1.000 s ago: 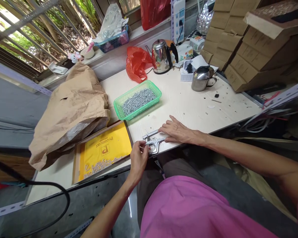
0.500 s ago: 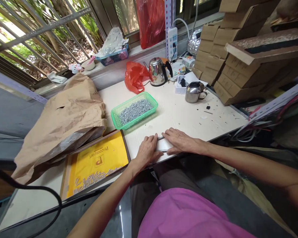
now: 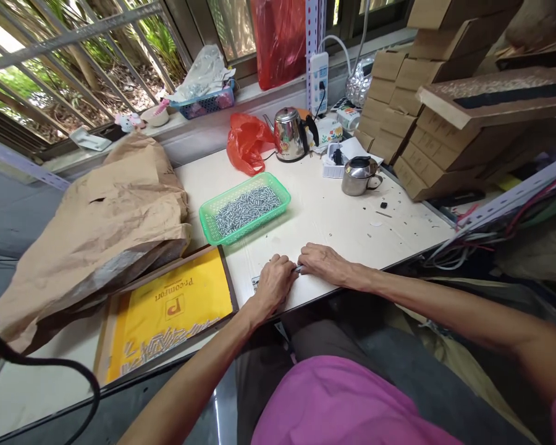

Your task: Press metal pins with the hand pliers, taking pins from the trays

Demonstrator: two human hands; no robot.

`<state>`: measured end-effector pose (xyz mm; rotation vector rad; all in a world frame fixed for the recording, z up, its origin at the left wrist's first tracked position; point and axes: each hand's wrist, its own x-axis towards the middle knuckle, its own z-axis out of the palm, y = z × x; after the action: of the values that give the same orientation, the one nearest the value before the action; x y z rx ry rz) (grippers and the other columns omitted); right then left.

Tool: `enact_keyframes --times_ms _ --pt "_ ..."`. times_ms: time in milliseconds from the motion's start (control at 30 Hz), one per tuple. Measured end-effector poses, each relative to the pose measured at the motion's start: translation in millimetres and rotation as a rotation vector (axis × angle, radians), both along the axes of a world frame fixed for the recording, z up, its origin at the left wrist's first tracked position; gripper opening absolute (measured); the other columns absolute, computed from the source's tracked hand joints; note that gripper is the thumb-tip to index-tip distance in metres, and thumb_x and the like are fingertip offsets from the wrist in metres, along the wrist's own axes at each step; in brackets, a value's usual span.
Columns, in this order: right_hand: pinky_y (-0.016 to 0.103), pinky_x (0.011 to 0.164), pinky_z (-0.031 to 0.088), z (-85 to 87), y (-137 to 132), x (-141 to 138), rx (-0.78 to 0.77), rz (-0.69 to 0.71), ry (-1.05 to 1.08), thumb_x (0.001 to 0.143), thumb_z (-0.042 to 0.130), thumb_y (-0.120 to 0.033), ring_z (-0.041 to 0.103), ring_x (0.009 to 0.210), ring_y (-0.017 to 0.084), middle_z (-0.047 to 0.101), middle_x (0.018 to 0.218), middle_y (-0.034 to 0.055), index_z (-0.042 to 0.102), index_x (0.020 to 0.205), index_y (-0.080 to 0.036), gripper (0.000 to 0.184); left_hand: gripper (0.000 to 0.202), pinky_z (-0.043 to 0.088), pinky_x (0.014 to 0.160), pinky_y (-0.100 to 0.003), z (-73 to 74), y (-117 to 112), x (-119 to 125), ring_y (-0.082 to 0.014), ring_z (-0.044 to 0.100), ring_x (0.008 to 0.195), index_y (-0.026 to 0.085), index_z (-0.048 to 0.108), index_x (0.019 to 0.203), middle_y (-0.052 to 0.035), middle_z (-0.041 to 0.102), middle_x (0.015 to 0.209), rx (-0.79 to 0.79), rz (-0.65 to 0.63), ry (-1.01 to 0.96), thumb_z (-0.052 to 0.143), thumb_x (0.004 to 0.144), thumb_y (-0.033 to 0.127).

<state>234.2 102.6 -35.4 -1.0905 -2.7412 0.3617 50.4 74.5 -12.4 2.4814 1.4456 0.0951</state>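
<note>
Both hands are close together over the white table near its front edge. My left hand (image 3: 276, 278) is closed, its fingers curled round a narrow metal piece (image 3: 298, 268) that shows in the gap between the hands. On that piece's other end, my right hand (image 3: 323, 263) is closed with its fingertips. The rest of it is hidden by the fingers, so its exact kind cannot be made out. From under my left hand's outer side sticks the end of a flat metal part with holes (image 3: 254, 283), lying on the table.
A green basket (image 3: 204, 216) of small metal pins stands beyond my hands. At left, a shallow yellow-lined tray (image 3: 208, 278) holds loose metal pieces beside a large brown paper bag (image 3: 120, 204). Farther back are a kettle (image 3: 291, 139), a metal pot (image 3: 358, 179) and stacked cardboard boxes (image 3: 417, 117).
My hands have shifted from lying over the flat metal parts to gripping a narrow metal piece between them. The end of a flat part now shows left of my left hand.
</note>
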Motion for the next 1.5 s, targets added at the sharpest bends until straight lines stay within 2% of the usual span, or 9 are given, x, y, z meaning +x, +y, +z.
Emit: enact_keyframes --times_ms 267,533,667,767,900,1100,1233,1333,1500 --pt "0.040 0.093 0.041 14.5 20 22 -0.094 0.103 0.105 0.091 0.053 -0.047 0.052 0.107 0.026 0.059 0.116 0.0147 0.051 0.131 -0.014 0.052 0.043 0.040 0.106 -0.049 -15.1 -38 10 -0.0313 0.041 0.134 0.011 0.047 0.131 -0.0204 0.045 0.142 0.173 0.099 -0.075 0.054 0.089 0.021" --pt "0.037 0.083 0.040 8.4 52 -9 0.039 -0.013 -0.036 0.091 0.054 -0.031 0.052 0.097 0.025 0.064 0.098 0.0097 0.068 0.093 -0.018 0.020 0.051 0.030 0.112 -0.055 -32.5 -79 32 -0.0318 0.036 0.138 0.016 0.045 0.135 -0.0152 0.048 0.143 0.154 0.053 -0.188 0.045 0.094 0.047" --pt "0.039 0.080 0.039 22.5 58 -31 0.086 -0.062 -0.094 0.089 0.057 -0.033 0.050 0.100 0.027 0.064 0.103 0.0114 0.070 0.101 -0.019 0.023 0.053 0.027 0.113 -0.054 -36.1 -80 31 -0.0307 0.036 0.139 0.017 0.045 0.135 -0.0157 0.049 0.142 0.187 0.064 -0.206 0.044 0.094 0.049" --pt "0.038 0.082 0.039 34.6 36 -55 0.128 0.196 -0.056 0.089 0.058 -0.030 0.048 0.107 0.027 0.060 0.116 0.0114 0.068 0.113 -0.022 0.027 0.058 0.026 0.113 -0.054 -41.5 -80 31 -0.0330 0.035 0.139 0.015 0.043 0.138 -0.0171 0.048 0.142 0.208 0.039 -0.217 0.046 0.092 0.051" --pt "0.040 0.088 0.037 36.7 -2 -86 0.171 0.571 -0.059 0.084 0.064 -0.024 0.039 0.124 0.030 0.059 0.121 0.0081 0.074 0.085 -0.025 0.010 0.055 0.036 0.106 -0.053 -45.9 -84 32 -0.0354 0.047 0.128 0.015 0.048 0.135 -0.0180 0.056 0.132 0.129 0.040 -0.226 0.049 0.091 0.049" --pt "0.037 0.083 0.037 11.5 -18 -107 0.276 0.748 -0.019 0.082 0.062 -0.014 0.048 0.114 0.028 0.065 0.104 0.0097 0.067 0.073 -0.017 0.012 0.063 0.038 0.106 -0.046 -47.7 -92 31 -0.0326 0.047 0.128 0.010 0.041 0.141 -0.0163 0.052 0.138 0.122 -0.014 -0.210 0.041 0.094 0.053" --pt "0.032 0.074 0.039 8.0 -18 -118 0.225 0.678 0.156 0.086 0.054 -0.012 0.057 0.084 0.020 0.065 0.083 0.0051 0.063 0.079 -0.019 0.013 0.062 0.042 0.101 -0.042 -40.7 -95 32 -0.0298 0.049 0.126 0.010 0.046 0.137 -0.0155 0.055 0.133 0.187 -0.042 -0.132 0.037 0.095 0.054" --pt "0.030 0.072 0.042 33.3 -7 -122 0.224 0.519 0.384 0.090 0.048 -0.015 0.057 0.077 0.018 0.064 0.080 0.0039 0.061 0.086 -0.019 0.014 0.059 0.042 0.102 -0.042 -23.3 -103 22 -0.0293 0.042 0.132 0.013 0.048 0.136 -0.0150 0.049 0.140 0.309 -0.054 -0.101 0.043 0.093 0.052" --pt "0.029 0.079 0.044 86.8 60 -125 0.351 0.149 0.633 0.091 0.051 -0.023 0.061 0.083 0.018 0.067 0.091 0.0080 0.063 0.099 -0.015 0.016 0.025 0.048 0.091 -0.036 12.4 -122 -66 -0.0221 0.056 0.110 0.020 0.065 0.111 -0.0113 0.064 0.114 0.431 0.250 -0.149 0.048 0.094 0.025"
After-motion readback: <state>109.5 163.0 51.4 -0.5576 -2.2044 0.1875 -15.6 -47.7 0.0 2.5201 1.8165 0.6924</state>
